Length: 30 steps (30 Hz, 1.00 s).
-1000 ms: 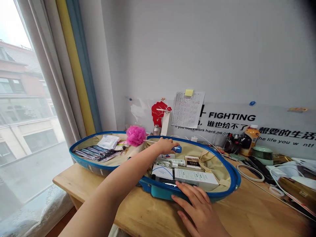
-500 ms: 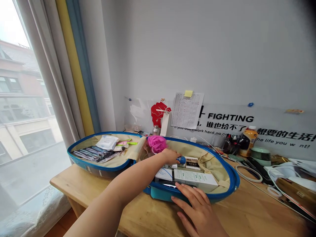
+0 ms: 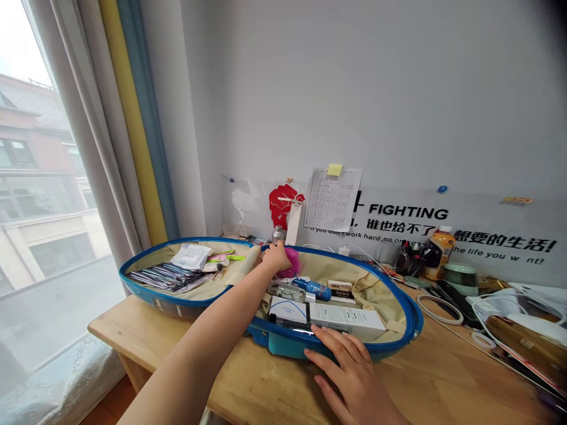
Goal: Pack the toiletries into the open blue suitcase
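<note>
An open blue travel case (image 3: 301, 347) with a beige lining lies on the wooden table. At the back of its right half, my left hand (image 3: 277, 258) is closed on a pink mesh bath puff (image 3: 291, 261), its fingers partly hidden. My right hand (image 3: 349, 366) rests with fingers spread on the near rim. Between them lie a blue tube (image 3: 319, 289), a clear bottle (image 3: 287, 291), a pack of cotton swabs (image 3: 340, 291) and a white box (image 3: 348, 319). Dark slim packets (image 3: 170, 276) and a white packet (image 3: 190, 257) fill the left half.
Behind the case stands a small silver-capped bottle (image 3: 277, 234) by the wall. To the right are an orange drink bottle (image 3: 438, 251), a green-lidded jar (image 3: 460, 277), a roll of tape (image 3: 482, 340) and cables. A curtain (image 3: 93, 118) hangs at left.
My left hand has moved left from the blue tube to the bath puff. The tube now lies uncovered in the case. My right hand stays on the rim.
</note>
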Available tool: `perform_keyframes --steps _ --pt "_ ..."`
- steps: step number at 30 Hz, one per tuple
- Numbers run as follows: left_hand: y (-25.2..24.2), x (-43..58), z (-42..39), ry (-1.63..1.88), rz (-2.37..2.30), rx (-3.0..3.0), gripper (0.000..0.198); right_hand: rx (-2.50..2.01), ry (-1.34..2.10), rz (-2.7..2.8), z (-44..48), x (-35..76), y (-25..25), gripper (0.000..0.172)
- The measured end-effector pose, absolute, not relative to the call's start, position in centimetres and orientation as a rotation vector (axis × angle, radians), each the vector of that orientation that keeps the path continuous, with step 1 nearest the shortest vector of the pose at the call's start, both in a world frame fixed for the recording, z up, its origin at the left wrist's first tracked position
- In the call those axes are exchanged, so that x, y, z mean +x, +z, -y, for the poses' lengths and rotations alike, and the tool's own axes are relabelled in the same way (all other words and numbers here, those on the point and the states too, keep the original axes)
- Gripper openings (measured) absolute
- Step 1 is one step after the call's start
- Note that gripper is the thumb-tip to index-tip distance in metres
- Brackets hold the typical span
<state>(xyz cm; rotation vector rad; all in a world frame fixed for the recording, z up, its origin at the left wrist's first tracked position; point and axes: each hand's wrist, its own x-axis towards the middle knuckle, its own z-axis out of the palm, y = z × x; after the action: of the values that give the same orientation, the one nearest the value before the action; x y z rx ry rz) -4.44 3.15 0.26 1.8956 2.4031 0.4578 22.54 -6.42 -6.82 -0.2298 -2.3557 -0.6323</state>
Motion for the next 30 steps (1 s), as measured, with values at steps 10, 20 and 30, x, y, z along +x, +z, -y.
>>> perform_keyframes --steps 10,20,30 --pt "3.3 4.4 -3.6 0.947 -1.861 2.408 0.054 -0.241 -0.653 2.371 6.3 22.6 -7.0 0.031" --pt "0.8 9.9 -4.3 0.578 -1.559 2.555 0.058 -0.223 -0.644 2.353 6.2 22.6 -7.1 0.032" --pt "0.6 8.0 -3.3 0.354 -1.522 2.438 0.098 -0.222 -0.694 2.347 6.1 22.5 -7.0 0.031"
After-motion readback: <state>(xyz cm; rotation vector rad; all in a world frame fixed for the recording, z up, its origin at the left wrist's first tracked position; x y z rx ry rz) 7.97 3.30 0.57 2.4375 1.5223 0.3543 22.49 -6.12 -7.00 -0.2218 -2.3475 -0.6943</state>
